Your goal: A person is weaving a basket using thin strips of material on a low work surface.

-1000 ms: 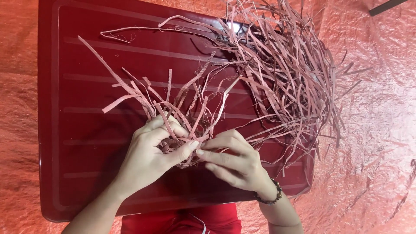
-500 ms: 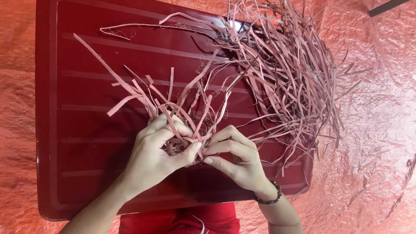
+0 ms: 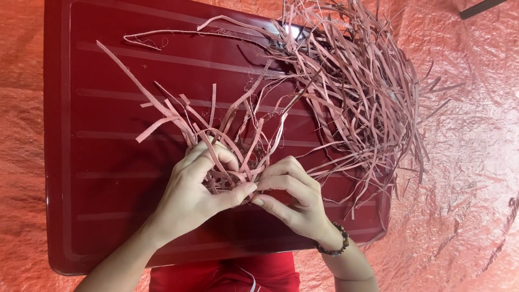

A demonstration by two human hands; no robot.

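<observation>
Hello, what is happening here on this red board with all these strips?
A person works with both bare hands on a bunch of thin pink strips. The left hand and the right hand meet at the near end of the bunch, pinching it between their fingers. It lies on a dark red ribbed board. A bigger loose pile of strips lies at the board's far right corner, on orange sheeting.

Looks like a makeshift craft spot, workshop or home I can't tell. Dark red ridged tray [image 3: 108,162] lies on an orange plastic sheet [image 3: 470,178]; heap of pink strips [image 3: 357,92] piled at the tray's far right corner.
</observation>
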